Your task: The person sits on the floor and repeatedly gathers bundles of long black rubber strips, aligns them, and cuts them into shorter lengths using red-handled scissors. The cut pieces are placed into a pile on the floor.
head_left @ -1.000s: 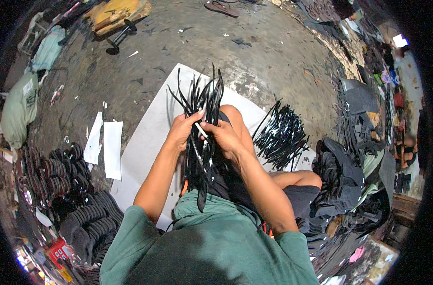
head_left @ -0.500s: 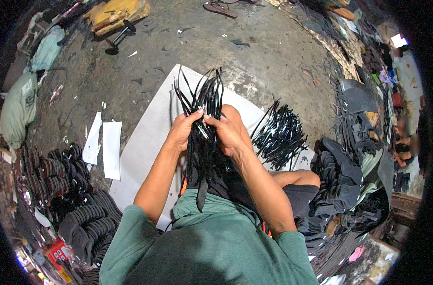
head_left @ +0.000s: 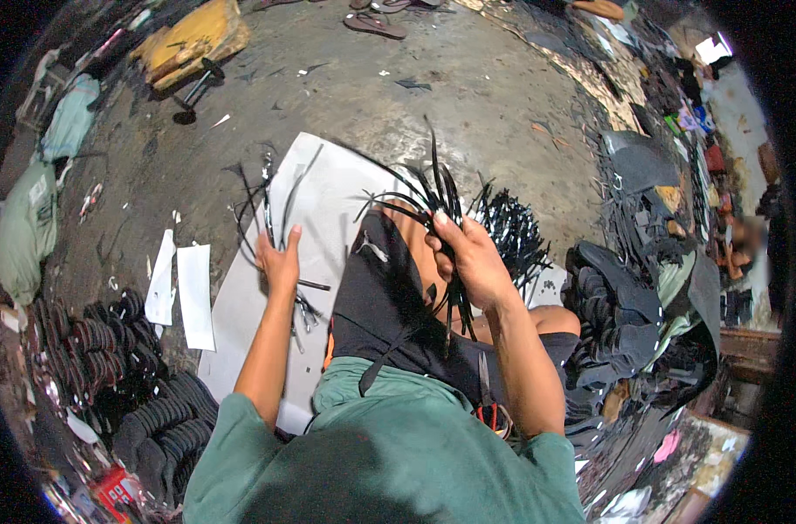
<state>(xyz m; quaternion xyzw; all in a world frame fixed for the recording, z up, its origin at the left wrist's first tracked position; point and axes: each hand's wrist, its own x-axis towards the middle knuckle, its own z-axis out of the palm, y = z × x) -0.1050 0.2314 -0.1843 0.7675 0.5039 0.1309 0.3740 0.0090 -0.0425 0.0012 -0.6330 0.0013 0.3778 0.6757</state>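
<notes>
My right hand (head_left: 475, 262) is closed round a bundle of thin black strips (head_left: 448, 188); their ends fan out above the fist and hang below it. To the left, my left hand (head_left: 280, 262) has its thumb raised, its fingers curled about a smaller, loose bunch of black strips (head_left: 268, 188). These strips stick out above and below the hand, over the white sheet (head_left: 315, 188), and are partly blurred. Beyond my right hand lies a heap of shiny black strips (head_left: 513, 229). Scissors (head_left: 485, 384) with orange-and-black handles rest at my lap.
Stacked dark soles (head_left: 166, 419) stand at lower left, and more black soles (head_left: 612, 301) at right. White strips of sheet (head_left: 195, 297) lie on the floor at left. A yellow block (head_left: 192, 44), a dark metal stand (head_left: 197, 92) and flip-flops (head_left: 374, 24) are farther off.
My hands have moved apart from the single bundle they held together. The left went left with a small bunch; the right went right with the larger one. The lap and scissors now show.
</notes>
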